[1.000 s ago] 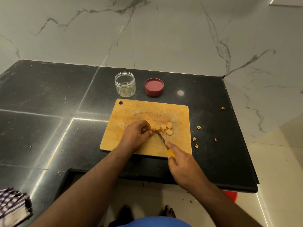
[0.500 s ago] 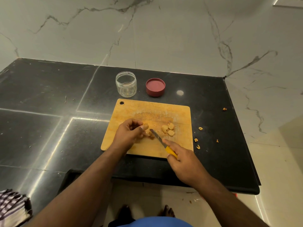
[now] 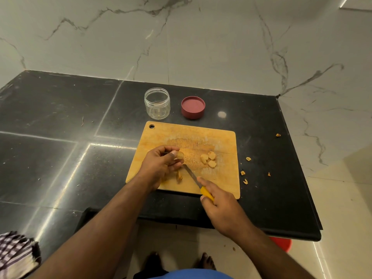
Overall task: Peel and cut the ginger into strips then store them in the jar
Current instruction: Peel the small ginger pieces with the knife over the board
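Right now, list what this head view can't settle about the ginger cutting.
- Knife tip: hidden under the left hand.
- Ginger in that hand: mostly covered by fingers; peeled or not, unclear.
- Pieces on the board: too small to tell slices from strips.
- Jar: clear; contents uncertain.

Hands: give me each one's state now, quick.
Left hand: closed, pinching a ginger piece above the board.
Right hand: closed, holding the knife by its yellow handle.

Dim warm light, glare streaks on the black countertop (image 3: 60, 158), wide-angle edge bending.
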Available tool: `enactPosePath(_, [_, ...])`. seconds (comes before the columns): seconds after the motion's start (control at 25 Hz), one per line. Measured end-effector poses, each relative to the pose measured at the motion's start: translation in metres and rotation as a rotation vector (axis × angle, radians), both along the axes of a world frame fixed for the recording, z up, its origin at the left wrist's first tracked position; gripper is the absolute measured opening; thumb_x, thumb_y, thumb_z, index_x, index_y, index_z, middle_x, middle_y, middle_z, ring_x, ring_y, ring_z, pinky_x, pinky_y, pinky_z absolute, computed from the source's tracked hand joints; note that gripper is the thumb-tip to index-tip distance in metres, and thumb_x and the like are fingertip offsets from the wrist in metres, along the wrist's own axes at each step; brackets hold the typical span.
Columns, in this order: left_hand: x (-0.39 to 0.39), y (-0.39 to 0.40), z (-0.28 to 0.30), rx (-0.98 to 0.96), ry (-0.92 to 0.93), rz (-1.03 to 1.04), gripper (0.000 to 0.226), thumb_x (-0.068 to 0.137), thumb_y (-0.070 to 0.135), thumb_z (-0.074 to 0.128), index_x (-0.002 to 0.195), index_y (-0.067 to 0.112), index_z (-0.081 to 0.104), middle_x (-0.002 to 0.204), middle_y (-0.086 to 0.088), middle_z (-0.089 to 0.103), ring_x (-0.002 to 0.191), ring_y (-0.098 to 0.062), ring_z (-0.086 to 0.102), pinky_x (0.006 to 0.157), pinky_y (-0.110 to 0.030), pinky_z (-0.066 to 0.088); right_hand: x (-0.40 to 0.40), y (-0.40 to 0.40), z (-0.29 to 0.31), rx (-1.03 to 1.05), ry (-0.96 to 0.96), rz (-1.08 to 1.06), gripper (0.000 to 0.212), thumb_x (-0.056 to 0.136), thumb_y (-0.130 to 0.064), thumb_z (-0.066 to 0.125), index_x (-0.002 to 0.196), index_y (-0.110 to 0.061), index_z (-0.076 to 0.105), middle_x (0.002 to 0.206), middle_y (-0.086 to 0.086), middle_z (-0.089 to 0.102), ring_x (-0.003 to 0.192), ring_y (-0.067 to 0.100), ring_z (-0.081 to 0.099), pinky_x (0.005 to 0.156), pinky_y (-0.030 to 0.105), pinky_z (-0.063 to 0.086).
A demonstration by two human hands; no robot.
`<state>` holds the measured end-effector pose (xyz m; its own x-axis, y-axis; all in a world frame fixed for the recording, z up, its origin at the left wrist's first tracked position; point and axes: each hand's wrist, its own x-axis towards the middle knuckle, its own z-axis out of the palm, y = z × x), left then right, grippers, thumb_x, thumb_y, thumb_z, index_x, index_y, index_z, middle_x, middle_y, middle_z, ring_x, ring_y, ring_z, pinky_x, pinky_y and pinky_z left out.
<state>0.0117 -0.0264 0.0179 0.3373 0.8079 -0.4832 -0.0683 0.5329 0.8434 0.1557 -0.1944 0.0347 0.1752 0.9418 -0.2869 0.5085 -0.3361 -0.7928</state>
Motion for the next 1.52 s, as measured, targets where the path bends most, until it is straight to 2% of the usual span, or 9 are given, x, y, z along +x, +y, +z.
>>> enactPosePath(0.08, [0.002,0.000,0.001,-0.011,-0.019,-0.029,0.019,0.097,0.003,0.061,0.115,0.005,0.068,0.114,-0.016,0.069,0.103,-0.028,0.073,0.088,-0.035,0.060,0.009,0.005,-0.004,0.012,0.030,-0.102,0.050,0.099,-0.020,0.051,0.143,-0.043,0.044,0.097,-0.016,0.063,0.070,0.012,0.061,0.059,0.028,0.049])
enactPosePath(0.2, [0.006,-0.001,0.000,0.083,0.062,-0.125,0.030,0.089,-0.003,0.069,0.117,0.007,0.069,0.110,-0.013,0.072,0.101,-0.026,0.073,0.089,-0.036,0.060,0.016,0.015,-0.009,0.034,0.077,-0.143,0.053,0.098,-0.021,0.050,0.143,-0.047,0.043,0.123,-0.018,0.058,0.090,0.003,0.054,0.078,0.023,0.048])
enactPosePath(0.36, [0.016,-0.003,-0.004,0.426,0.474,-0.251,0.024,0.088,0.017,0.077,0.110,0.025,0.072,0.102,0.006,0.071,0.090,-0.009,0.071,0.081,-0.030,0.060,0.018,0.017,-0.014,0.021,0.117,-0.148,0.054,0.098,-0.021,0.050,0.145,-0.047,0.041,0.108,-0.016,0.048,0.080,-0.005,0.042,0.073,0.017,0.037])
enactPosePath(0.6, [0.019,0.000,-0.008,0.495,0.525,-0.300,0.019,0.090,0.013,0.073,0.104,0.027,0.071,0.098,0.004,0.072,0.091,-0.010,0.070,0.082,-0.033,0.060,0.025,0.015,-0.018,0.016,0.082,-0.159,0.053,0.099,-0.022,0.050,0.146,-0.045,0.041,0.112,-0.017,0.051,0.086,-0.003,0.046,0.071,0.016,0.037])
enactPosePath(0.72, [0.019,0.002,-0.005,0.382,0.390,-0.298,0.020,0.090,0.005,0.071,0.104,0.019,0.070,0.100,-0.007,0.072,0.093,-0.021,0.071,0.082,-0.035,0.061,0.022,0.013,-0.021,0.038,0.135,-0.168,0.052,0.098,-0.021,0.050,0.144,-0.045,0.043,0.108,-0.018,0.051,0.086,-0.004,0.046,0.072,0.014,0.037])
enactPosePath(0.96, [0.015,0.001,0.012,-0.037,-0.064,-0.119,0.027,0.096,-0.002,0.059,0.120,0.006,0.069,0.114,-0.017,0.071,0.104,-0.029,0.072,0.084,-0.033,0.061,0.015,0.010,-0.008,0.117,0.431,-0.287,0.050,0.102,-0.014,0.047,0.135,-0.051,0.048,0.076,-0.006,0.057,0.046,0.003,0.039,0.043,0.019,0.033])
enactPosePath(1.2, [0.013,-0.003,0.022,-0.161,-0.265,-0.059,0.031,0.093,-0.004,0.059,0.121,0.006,0.068,0.113,-0.014,0.074,0.099,-0.024,0.073,0.079,-0.025,0.061,0.001,0.013,0.013,0.163,0.254,-0.194,0.051,0.103,-0.020,0.045,0.143,-0.050,0.038,0.108,-0.023,0.061,0.056,0.006,0.049,0.050,0.028,0.042])
enactPosePath(1.32, [0.015,-0.007,0.023,-0.201,-0.303,-0.046,0.029,0.091,0.000,0.061,0.119,0.007,0.068,0.103,-0.012,0.075,0.087,-0.018,0.073,0.074,-0.022,0.060,-0.004,0.013,0.019,0.175,0.214,-0.164,0.051,0.104,-0.021,0.045,0.143,-0.051,0.036,0.105,-0.043,0.056,0.061,0.009,0.053,0.054,0.034,0.047])
enactPosePath(1.52, [0.017,-0.010,0.025,-0.230,-0.353,-0.040,0.039,0.083,0.005,0.066,0.122,0.002,0.066,0.098,-0.013,0.073,0.080,-0.016,0.071,0.071,-0.021,0.060,-0.008,0.011,0.022,0.182,0.207,-0.178,0.051,0.104,-0.020,0.045,0.147,-0.045,0.036,0.114,-0.032,0.057,0.061,0.005,0.053,0.052,0.022,0.043])
